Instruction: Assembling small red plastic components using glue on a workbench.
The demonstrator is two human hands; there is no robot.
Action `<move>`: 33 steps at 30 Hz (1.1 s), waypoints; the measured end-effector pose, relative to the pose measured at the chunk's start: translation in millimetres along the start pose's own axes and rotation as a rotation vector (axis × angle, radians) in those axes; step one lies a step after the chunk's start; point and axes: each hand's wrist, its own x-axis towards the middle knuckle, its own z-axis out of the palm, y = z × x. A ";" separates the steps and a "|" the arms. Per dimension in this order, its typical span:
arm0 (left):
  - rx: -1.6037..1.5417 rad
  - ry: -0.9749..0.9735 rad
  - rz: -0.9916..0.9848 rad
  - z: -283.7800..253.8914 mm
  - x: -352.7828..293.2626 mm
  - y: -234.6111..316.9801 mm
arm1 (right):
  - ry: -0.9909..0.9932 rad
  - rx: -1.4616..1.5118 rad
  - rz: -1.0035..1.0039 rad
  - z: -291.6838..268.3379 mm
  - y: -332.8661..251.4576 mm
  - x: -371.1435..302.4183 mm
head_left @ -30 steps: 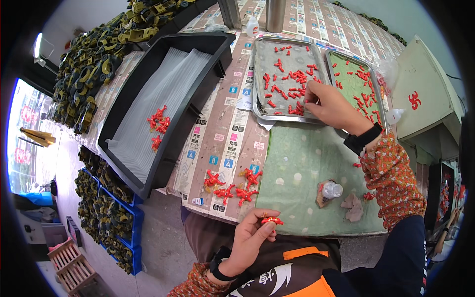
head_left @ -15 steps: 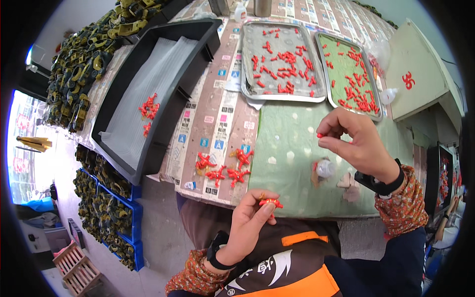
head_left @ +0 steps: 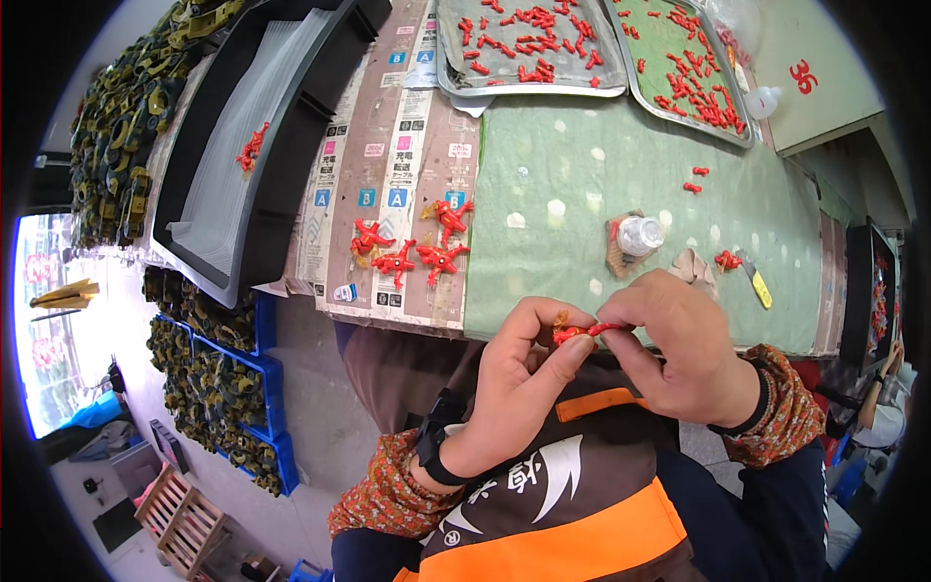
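Note:
Before my chest, my left hand (head_left: 519, 388) pinches a small red plastic toy figure (head_left: 565, 336) with a yellowish part on it. My right hand (head_left: 690, 347) meets it, thumb and fingertips closed on a small red toy piece (head_left: 603, 328) that touches the figure. The exact joint between the two is partly covered by fingers. Several assembled red toy figures (head_left: 441, 260) lie on the patterned cover to the left. Beyond my right hand, another red-and-yellow figure (head_left: 727, 260) rests beside a yellow-handled knife (head_left: 754, 281).
A clear bottle (head_left: 640, 235) stands on a cardboard scrap near a crumpled cloth (head_left: 693, 270). Two metal trays (head_left: 543, 92) (head_left: 669, 110) hold loose red pieces at the back. Left is a black bin (head_left: 276, 194) with red figures inside. Two red pieces (head_left: 693, 187) lie on the green mat.
My right hand has come down and left, bringing its red piece against the figure in my left hand. The view has shifted, so the trays and bin sit higher.

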 end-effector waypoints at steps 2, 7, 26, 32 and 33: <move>-0.005 0.001 -0.011 1.4 -1.1 -2.9 | 0.053 0.025 -0.011 7.3 0.2 -4.2; 0.059 0.013 0.044 1.1 -3.7 -9.9 | 0.062 0.137 0.063 12.2 1.4 -13.3; 0.149 0.039 0.067 0.0 -5.7 -20.1 | 0.345 -0.116 0.199 -17.3 35.2 -17.4; 0.113 0.022 0.050 -4.0 -6.9 -19.1 | 0.349 -0.262 0.171 -14.9 45.3 -11.8; 0.124 0.021 0.048 -4.8 -7.1 -18.6 | 0.338 -0.308 0.151 -14.0 45.4 -10.5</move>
